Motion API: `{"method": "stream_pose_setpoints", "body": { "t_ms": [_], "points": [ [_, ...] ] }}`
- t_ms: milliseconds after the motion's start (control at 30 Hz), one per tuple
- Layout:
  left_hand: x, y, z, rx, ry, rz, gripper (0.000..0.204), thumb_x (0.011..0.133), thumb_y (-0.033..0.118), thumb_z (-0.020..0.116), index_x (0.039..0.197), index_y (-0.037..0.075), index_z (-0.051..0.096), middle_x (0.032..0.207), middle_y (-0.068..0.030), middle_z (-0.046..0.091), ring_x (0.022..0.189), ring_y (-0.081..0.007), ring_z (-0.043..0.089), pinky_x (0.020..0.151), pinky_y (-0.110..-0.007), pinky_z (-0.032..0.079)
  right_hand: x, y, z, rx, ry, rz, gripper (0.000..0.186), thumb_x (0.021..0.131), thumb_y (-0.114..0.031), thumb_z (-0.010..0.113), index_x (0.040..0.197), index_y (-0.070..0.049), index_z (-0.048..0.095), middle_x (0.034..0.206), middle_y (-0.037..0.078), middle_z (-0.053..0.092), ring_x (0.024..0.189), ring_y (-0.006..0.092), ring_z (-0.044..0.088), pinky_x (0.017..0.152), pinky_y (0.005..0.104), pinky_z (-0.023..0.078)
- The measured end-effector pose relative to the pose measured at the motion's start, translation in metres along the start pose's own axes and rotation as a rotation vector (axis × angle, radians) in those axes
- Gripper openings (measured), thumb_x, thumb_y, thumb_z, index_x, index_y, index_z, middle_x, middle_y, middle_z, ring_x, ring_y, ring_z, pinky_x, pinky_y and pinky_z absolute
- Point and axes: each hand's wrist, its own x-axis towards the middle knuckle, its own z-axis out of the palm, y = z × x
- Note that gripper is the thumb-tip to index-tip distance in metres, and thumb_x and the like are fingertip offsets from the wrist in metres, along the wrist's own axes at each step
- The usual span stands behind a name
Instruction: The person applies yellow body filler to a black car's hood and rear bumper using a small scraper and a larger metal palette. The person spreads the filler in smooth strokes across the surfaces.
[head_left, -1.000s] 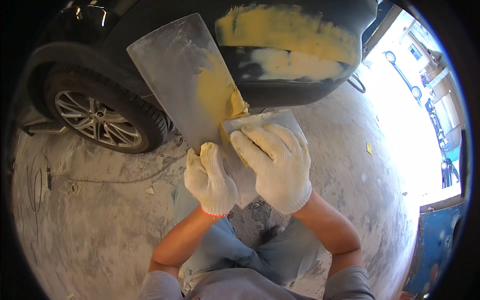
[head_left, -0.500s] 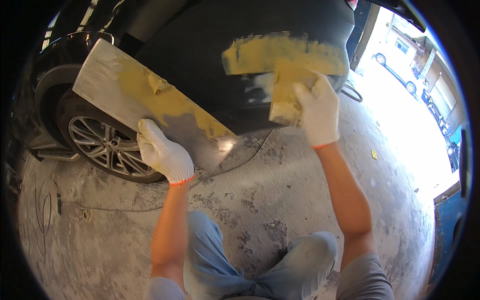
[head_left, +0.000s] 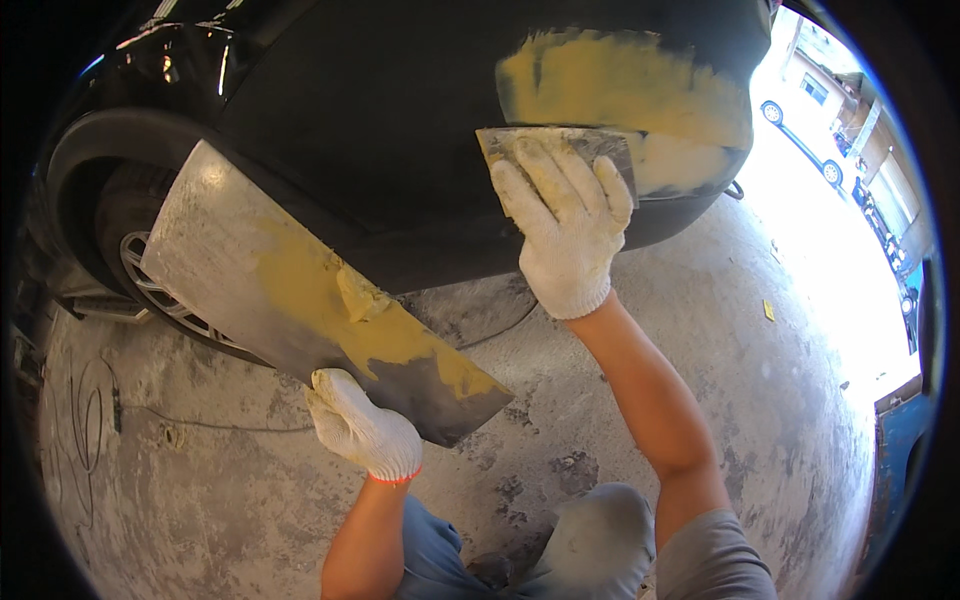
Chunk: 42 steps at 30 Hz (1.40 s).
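Note:
In a white knit glove, my left hand (head_left: 362, 425) grips the lower edge of a long flat mixing board (head_left: 195, 225). Yellow body filler (head_left: 310, 290) is smeared along the board, with a thicker lump near its upper edge. My right hand (head_left: 570, 225), gloved too, presses a flat, filler-stained spreader (head_left: 497, 148) against the dark car bumper (head_left: 400, 170), fingers laid along its back. Just above and to the right of the spreader, a broad yellow filler patch (head_left: 610, 85) covers the bumper, thinning to a paler smear at the lower right.
A car wheel (head_left: 150, 275) stands left, partly behind the board. A thin cable (head_left: 220, 428) crosses the stained concrete floor (head_left: 240, 510), coiled at far left. A small yellow scrap (head_left: 768, 310) lies at right. Outside the bright opening, a white car (head_left: 800, 145) is parked.
My right hand has turned the spreader and moved it left and up along the bumper. The filler below the patch looks more spread. My left hand and the board sit lower and further right in view.

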Motion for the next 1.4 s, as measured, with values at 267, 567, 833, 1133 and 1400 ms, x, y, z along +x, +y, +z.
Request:
{"method": "stream_pose_setpoints", "body": {
  "t_ms": [267, 567, 833, 1133, 1400],
  "points": [
    [-0.013, 0.002, 0.021, 0.055, -0.039, -0.118, 0.039, 0.114, 0.031, 0.060, 0.111, -0.007, 0.068, 0.102, -0.0061, 0.064, 0.094, -0.0144, 0.056, 0.085, -0.029, 0.049, 0.006, -0.005, -0.015, 0.026, 0.045, -0.050, 0.024, 0.083, -0.016, 0.069, 0.102, -0.021, 0.082, 0.114, -0.001, 0.078, 0.114, 0.0172, 0.069, 0.103, 0.0390, 0.040],
    [-0.023, -0.021, 0.030, -0.034, 0.016, -0.199, 0.038, 0.111, 0.027, 0.066, 0.124, -0.009, 0.069, 0.115, -0.0110, 0.069, 0.102, -0.0158, 0.060, 0.091, -0.028, 0.052, -0.005, -0.007, 0.006, 0.056, 0.005, -0.044, 0.022, 0.080, -0.021, 0.072, 0.101, -0.021, 0.079, 0.113, -0.006, 0.076, 0.110, 0.0145, 0.069, 0.098, 0.0362, 0.042],
    [-0.022, -0.023, 0.034, 0.098, 0.139, -0.125, 0.037, 0.109, 0.023, 0.070, 0.127, -0.009, 0.069, 0.119, -0.0115, 0.069, 0.105, -0.0157, 0.061, 0.095, -0.029, 0.051, -0.035, -0.010, 0.001, 0.087, -0.115, -0.050, 0.022, 0.081, -0.023, 0.072, 0.102, -0.021, 0.079, 0.115, -0.007, 0.075, 0.113, 0.0131, 0.069, 0.098, 0.0351, 0.043],
    [-0.022, -0.014, 0.025, 0.006, -0.060, -0.075, 0.040, 0.112, 0.030, 0.065, 0.119, -0.009, 0.069, 0.107, -0.0082, 0.066, 0.098, -0.0149, 0.058, 0.089, -0.029, 0.050, -0.043, 0.004, -0.022, 0.032, -0.106, -0.019, 0.022, 0.086, -0.017, 0.071, 0.106, -0.021, 0.081, 0.121, -0.003, 0.078, 0.122, 0.0158, 0.068, 0.107, 0.0372, 0.040],
    [-0.030, -0.006, 0.041, -0.025, 0.001, -0.149, 0.039, 0.112, 0.029, 0.064, 0.116, -0.010, 0.069, 0.102, -0.0093, 0.066, 0.093, -0.0143, 0.057, 0.084, -0.027, 0.049, 0.002, 0.025, -0.021, -0.015, -0.012, 0.035, 0.029, 0.086, -0.006, 0.073, 0.112, -0.017, 0.083, 0.122, 0.002, 0.080, 0.121, 0.0201, 0.071, 0.108, 0.0370, 0.039]
  ]
}}
